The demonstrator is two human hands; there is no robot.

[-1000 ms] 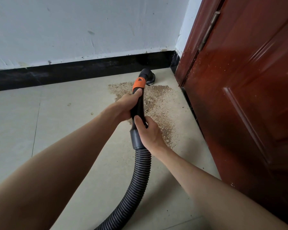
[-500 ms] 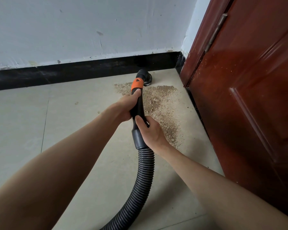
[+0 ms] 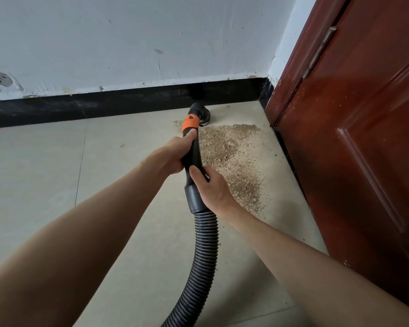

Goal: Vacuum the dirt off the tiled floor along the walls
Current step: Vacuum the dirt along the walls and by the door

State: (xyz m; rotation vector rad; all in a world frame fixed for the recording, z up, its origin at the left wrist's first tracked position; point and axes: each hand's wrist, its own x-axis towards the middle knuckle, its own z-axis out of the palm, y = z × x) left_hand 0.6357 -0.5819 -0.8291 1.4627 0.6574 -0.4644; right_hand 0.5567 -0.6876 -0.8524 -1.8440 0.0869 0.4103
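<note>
Head view: both hands grip the black vacuum wand [image 3: 192,159], the left hand [image 3: 172,156] higher up just below the orange collar [image 3: 190,123], the right hand [image 3: 210,187] lower by the cuff where the ribbed hose [image 3: 201,256] joins; fingers of each are curled round the tube. The wand's long axis runs away from the person toward the black skirting [image 3: 104,106], nozzle [image 3: 198,113] close against it. The dirt [image 3: 232,156] lies right of the nozzle, toward the door [image 3: 352,149], so the coming sweep likely goes rightward.

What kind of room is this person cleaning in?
Probably a corner of a plain indoor room, maybe in a home: a tiled floor, a white wall with a black skirting, and a red-brown wooden door.
</note>
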